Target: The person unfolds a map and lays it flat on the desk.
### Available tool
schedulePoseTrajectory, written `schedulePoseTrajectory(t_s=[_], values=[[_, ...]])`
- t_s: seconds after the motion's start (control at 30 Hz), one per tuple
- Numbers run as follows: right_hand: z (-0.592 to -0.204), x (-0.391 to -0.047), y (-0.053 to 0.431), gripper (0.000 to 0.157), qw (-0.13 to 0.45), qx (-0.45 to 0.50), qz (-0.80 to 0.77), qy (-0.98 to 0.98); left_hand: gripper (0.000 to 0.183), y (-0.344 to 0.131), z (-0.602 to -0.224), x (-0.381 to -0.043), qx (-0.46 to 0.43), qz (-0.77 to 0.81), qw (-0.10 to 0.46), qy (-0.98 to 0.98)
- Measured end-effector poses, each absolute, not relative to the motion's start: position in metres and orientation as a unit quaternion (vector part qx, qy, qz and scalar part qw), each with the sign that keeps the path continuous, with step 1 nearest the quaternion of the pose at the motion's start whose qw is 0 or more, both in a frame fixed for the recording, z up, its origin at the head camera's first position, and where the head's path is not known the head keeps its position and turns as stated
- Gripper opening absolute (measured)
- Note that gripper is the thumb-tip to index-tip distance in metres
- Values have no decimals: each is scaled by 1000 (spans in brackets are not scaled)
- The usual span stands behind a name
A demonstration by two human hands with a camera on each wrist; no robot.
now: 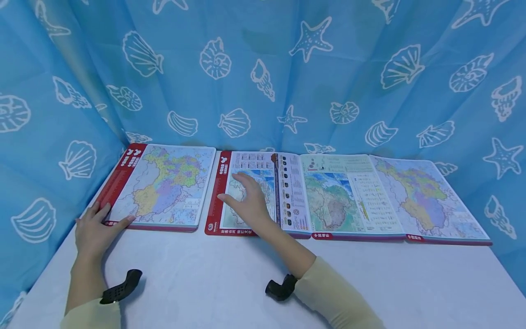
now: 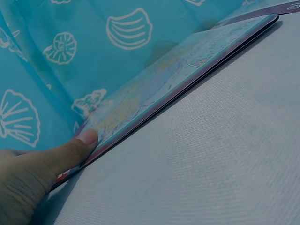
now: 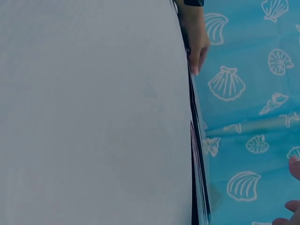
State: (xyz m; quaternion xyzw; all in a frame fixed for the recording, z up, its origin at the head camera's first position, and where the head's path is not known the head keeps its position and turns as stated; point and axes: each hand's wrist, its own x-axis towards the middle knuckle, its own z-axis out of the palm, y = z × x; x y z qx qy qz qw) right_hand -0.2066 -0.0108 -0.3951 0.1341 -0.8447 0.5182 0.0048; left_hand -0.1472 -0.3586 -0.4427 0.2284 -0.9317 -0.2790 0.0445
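Note:
At the left of the table lie layered map boards (image 1: 168, 187), with a red strip along their left side. My left hand (image 1: 93, 230) rests at their near-left corner, fingers spread on the red strip and thumb on the near edge. The left wrist view shows the thumb (image 2: 88, 137) on top of that corner. My right hand (image 1: 251, 203) is over a second map board (image 1: 215, 205), thumb and fingers apart, with nothing between them. Only some fingertips (image 3: 294, 206) of it appear in the right wrist view. Whether it touches the board I cannot tell.
Two more maps, a green relief map (image 1: 330, 210) and a coloured map (image 1: 425, 201), overlap in a row to the right. White cloth (image 1: 185, 278) covers the table. A blue shell-print curtain (image 1: 255, 91) stands behind and at the sides. Black wrist mounts (image 1: 123, 289) are on both forearms.

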Motion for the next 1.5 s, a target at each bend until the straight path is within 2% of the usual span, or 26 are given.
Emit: schedulePoseTrajectory(t_s=[0.67, 0.93, 1.27, 1.5], values=[[-414, -193, -69, 64, -48, 177, 447, -875, 89, -357, -444, -146, 235, -288, 39, -928], [-422, -194, -81, 61, -54, 182, 404, -895, 90, -358, -445, -145, 232, -284, 42, -929], [-425, -194, -89, 66, -60, 190, 340, -919, 91, -357, -444, -146, 231, -284, 47, -930], [-425, -192, -91, 67, -100, 181, 407, -890, 90, -357, -443, -146, 231, -283, 45, -930]])
